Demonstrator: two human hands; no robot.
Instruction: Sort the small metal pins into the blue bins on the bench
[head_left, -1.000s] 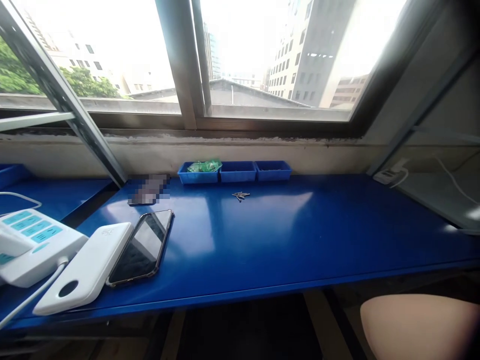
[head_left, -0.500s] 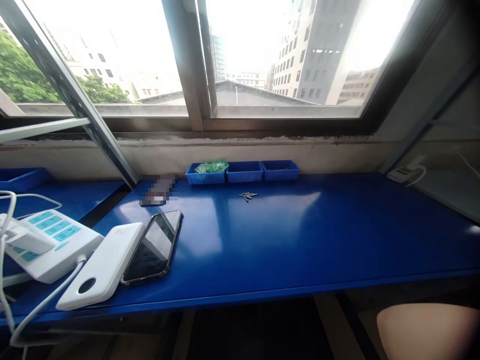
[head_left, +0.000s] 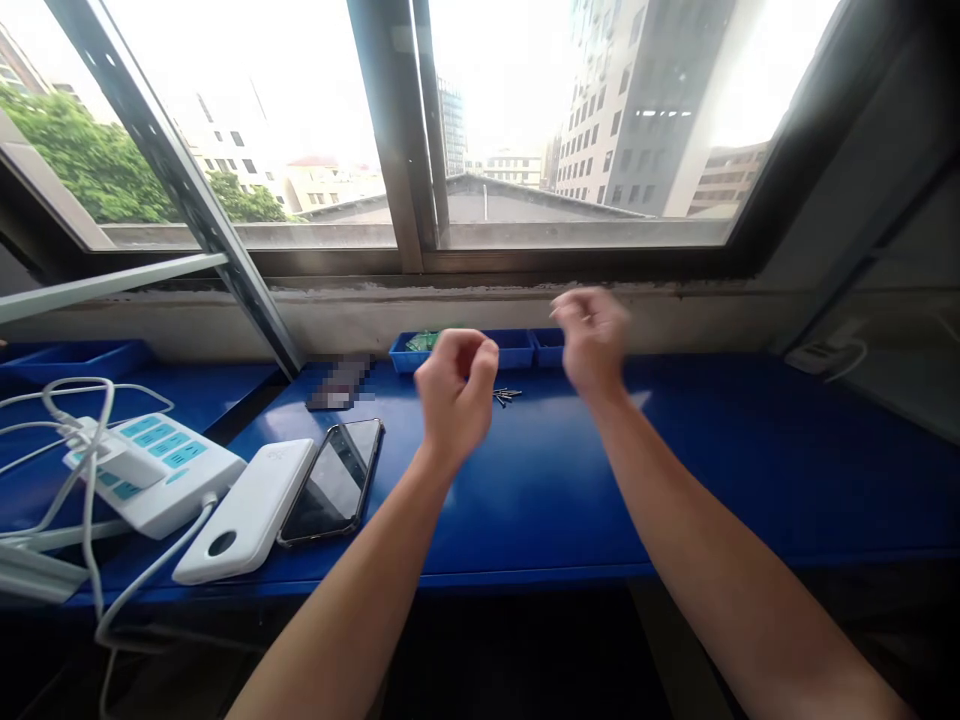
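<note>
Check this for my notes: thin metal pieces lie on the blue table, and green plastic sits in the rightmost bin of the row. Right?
Not quite: the head view shows the green plastic in the leftmost bin of that row. The thin metal pieces do lie on the blue table.

A white power bank is lying between a dark-screened phone and a white power strip (its sockets are showing turquoise), while green trees are standing outside the window.
</note>
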